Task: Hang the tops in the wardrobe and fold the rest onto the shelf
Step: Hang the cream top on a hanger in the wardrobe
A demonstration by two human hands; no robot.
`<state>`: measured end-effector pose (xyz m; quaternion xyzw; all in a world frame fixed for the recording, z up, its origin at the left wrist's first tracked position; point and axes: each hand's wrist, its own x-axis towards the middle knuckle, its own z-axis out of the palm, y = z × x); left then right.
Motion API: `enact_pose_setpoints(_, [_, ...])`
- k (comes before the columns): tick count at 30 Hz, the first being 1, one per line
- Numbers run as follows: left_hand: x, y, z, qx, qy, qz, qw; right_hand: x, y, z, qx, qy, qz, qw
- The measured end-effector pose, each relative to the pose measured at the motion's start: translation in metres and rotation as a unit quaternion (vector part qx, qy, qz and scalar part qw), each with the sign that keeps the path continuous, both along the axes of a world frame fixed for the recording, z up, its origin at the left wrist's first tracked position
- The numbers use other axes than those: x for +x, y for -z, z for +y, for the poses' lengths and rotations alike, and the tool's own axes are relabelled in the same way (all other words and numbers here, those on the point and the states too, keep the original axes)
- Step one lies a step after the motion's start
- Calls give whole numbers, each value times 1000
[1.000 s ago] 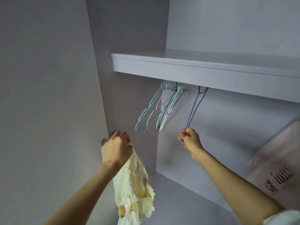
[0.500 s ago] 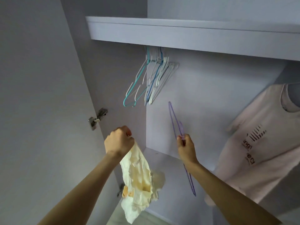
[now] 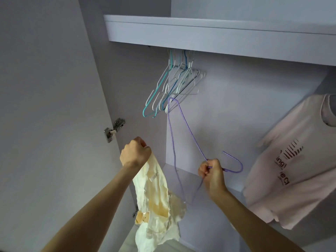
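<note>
A person stands at an open wardrobe holding a cream garment (image 3: 156, 202) in one hand and a purple wire hanger (image 3: 183, 135) in the other.

The left hand (image 3: 135, 151) grips the top edge of the crumpled cream garment with curled fingers; the cloth hangs below the fist, with a tan tag near its lower part. The right hand (image 3: 212, 174) is closed around the neck of the purple hanger, whose hook points right and whose frame tilts up to the left. Inside the wardrobe, a bunch of empty wire hangers (image 3: 172, 90) in white, teal and blue hangs under the shelf (image 3: 218, 39). A pale pink T-shirt (image 3: 294, 164) hangs at right; its dark print is only partly legible, reading "ing". A metal door hinge (image 3: 114, 130) sits at left.
</note>
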<state>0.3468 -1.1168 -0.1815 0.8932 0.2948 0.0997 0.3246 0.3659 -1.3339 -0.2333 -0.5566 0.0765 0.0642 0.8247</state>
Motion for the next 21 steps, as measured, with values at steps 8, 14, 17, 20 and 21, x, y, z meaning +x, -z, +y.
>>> enact_pose_setpoints(8, [-4,-9,1,-117,65,-12,991,4,-22,9,129,-154,38,979])
enact_pose_setpoints(14, [-11,-43,1,-153,111,-88,978,16,-23,42,158,-97,39,982])
enact_pose_setpoints(17, [-20,-64,5,-201,144,-137,959,25,-19,53,128,-32,24,991])
enact_pose_setpoints(20, [-30,-78,19,-260,152,-166,939,37,-15,55,18,48,-20,998])
enact_pose_setpoints(21, [-32,-82,24,-266,142,-163,939,41,-14,53,-40,68,-45,996])
